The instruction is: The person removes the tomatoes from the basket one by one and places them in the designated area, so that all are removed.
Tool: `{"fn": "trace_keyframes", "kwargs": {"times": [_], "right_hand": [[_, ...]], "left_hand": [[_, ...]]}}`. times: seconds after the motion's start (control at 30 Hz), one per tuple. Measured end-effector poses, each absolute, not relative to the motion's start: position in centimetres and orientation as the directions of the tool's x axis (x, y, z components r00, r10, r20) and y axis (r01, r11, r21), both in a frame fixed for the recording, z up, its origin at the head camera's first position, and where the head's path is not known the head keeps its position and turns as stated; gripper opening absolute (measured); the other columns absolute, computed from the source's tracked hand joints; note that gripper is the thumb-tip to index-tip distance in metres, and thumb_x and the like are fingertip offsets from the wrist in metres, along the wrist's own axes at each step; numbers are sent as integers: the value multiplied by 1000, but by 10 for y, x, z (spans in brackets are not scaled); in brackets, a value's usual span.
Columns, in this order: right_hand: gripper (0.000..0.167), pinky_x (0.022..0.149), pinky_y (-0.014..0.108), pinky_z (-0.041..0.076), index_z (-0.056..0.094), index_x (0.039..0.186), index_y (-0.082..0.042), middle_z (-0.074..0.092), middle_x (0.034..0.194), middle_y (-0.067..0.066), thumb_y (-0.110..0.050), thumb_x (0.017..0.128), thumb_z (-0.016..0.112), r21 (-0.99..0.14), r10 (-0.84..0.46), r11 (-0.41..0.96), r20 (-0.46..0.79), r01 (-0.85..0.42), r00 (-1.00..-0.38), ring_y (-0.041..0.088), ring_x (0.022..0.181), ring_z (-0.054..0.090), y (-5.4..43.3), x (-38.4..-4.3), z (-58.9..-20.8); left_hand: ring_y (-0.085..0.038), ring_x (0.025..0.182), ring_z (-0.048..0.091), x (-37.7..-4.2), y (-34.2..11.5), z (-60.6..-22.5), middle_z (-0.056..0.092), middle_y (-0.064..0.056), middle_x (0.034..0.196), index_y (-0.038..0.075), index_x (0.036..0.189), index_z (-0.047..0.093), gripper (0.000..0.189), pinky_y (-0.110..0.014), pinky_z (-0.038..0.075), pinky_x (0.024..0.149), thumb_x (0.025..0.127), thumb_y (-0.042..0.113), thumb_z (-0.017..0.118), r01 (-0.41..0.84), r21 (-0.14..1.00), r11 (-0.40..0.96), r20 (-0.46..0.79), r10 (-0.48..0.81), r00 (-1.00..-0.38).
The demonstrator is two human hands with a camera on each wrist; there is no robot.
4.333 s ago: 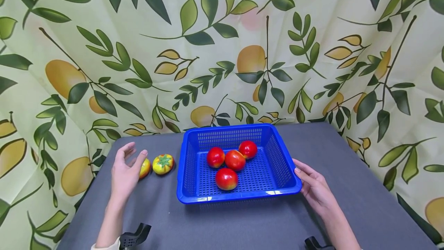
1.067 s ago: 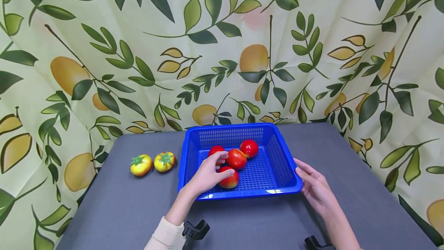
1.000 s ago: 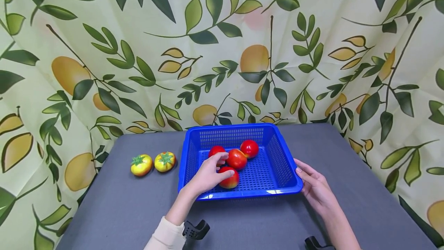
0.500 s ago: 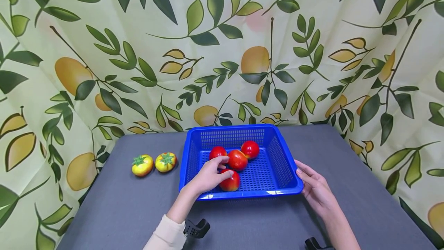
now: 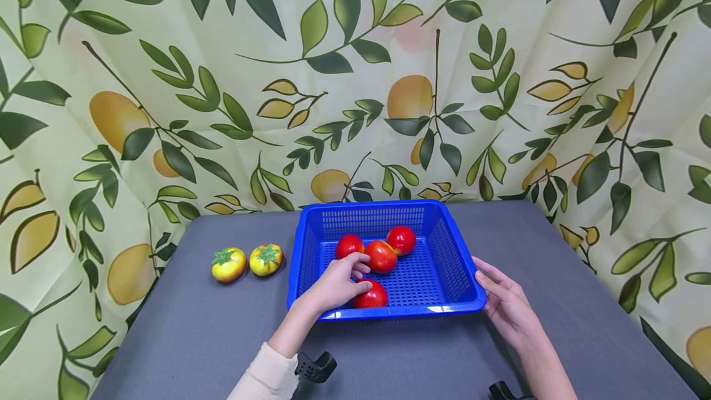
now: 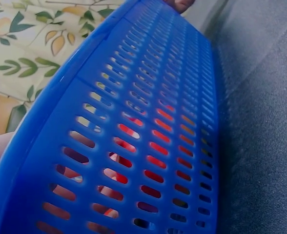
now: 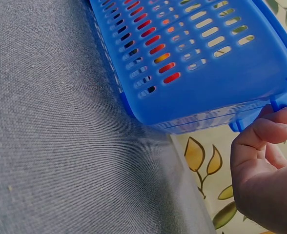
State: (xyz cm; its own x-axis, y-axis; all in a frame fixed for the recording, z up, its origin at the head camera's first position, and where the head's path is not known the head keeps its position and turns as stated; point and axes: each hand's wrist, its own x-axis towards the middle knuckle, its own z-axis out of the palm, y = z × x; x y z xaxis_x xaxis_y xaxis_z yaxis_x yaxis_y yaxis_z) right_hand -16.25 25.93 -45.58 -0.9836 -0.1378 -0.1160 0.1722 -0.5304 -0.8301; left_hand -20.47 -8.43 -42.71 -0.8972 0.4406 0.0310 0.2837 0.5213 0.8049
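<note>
A blue perforated basket (image 5: 400, 312) stands on the table with several red tomatoes in it. My left hand (image 5: 334, 281) reaches over its front left corner, fingers loosely bent. Its thumb touches the front tomato (image 5: 374, 296), which lies close behind the front wall. Just beyond the fingertips are a left tomato (image 5: 349, 247), a middle tomato (image 5: 381, 257) and a rear tomato (image 5: 401, 239). My right hand (image 5: 508, 304) grips the basket's right rim, thumb and fingers around the front corner. In the left wrist view the basket wall (image 6: 60, 112) mostly hides the left hand.
Two yellow tomatoes with green tops, the left yellow tomato (image 5: 228, 265) and the right yellow tomato (image 5: 266, 259), sit on the grey table (image 5: 244, 332) left of the basket. A leaf-patterned cloth (image 5: 355, 97) hangs behind and at the sides.
My left hand went from beside the yellow tomatoes into the basket. In the last half second the front tomato shifted toward the front wall, and its yellowish side turned out of sight. My right hand stayed put.
</note>
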Motion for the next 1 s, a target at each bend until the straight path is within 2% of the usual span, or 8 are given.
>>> {"fn": "trace_keyframes", "kwargs": {"times": [0.2, 0.37, 0.53, 0.8, 0.9, 1.0], "right_hand": [[28, 85, 36, 53, 67, 123, -18, 69, 116, 7, -8, 103, 51, -827, -140, -533, -120, 177, -983, 21, 100, 68, 259, -162, -456], [28, 86, 36, 53, 66, 125, -18, 68, 118, 7, -10, 103, 52, -830, -139, -527, -129, 183, -982, 21, 101, 68, 259, -162, -456], [27, 86, 36, 53, 66, 125, -18, 68, 118, 7, -10, 103, 52, -832, -134, -524, -130, 182, -982, 21, 102, 67, 259, -163, -456], [27, 85, 35, 53, 67, 123, -19, 68, 117, 6, -10, 103, 51, -831, -137, -524, -132, 185, -982, 20, 101, 68, 259, -163, -456], [27, 85, 35, 53, 68, 122, -19, 68, 117, 6, -10, 103, 52, -830, -133, -526, -136, 186, -982, 21, 101, 68, 259, -163, -456], [27, 86, 35, 53, 68, 122, -19, 69, 117, 7, -10, 103, 51, -824, -134, -533, -138, 189, -981, 21, 101, 68, 259, -163, -456]], "left_hand": [[-26, 100, 62, -203, -85, -428, 66, -12, 110, -2, 129, 56, 46, -44, 52, 88, 91, 20, 71, 243, 770, 590, -39, 423, -905], [-23, 98, 60, -203, -86, -428, 66, -7, 106, 0, 129, 59, 48, -41, 51, 85, 92, 28, 70, 224, 754, 618, -84, 428, -900], [-20, 94, 61, -204, -87, -427, 65, -3, 106, 2, 130, 60, 47, -38, 52, 82, 92, 28, 70, 258, 766, 589, -43, 447, -893], [-14, 85, 60, -206, -88, -427, 62, 6, 90, 0, 124, 63, 37, -29, 52, 76, 96, 24, 65, 322, 794, 516, 69, 448, -891], [-14, 84, 62, -206, -87, -426, 63, 4, 90, 0, 123, 64, 37, -27, 54, 74, 95, 22, 68, 318, 816, 482, 79, 453, -888], [-14, 87, 64, -206, -87, -427, 66, 3, 96, 2, 122, 67, 35, -27, 55, 73, 93, 21, 70, 309, 830, 465, 56, 482, -875]]}}
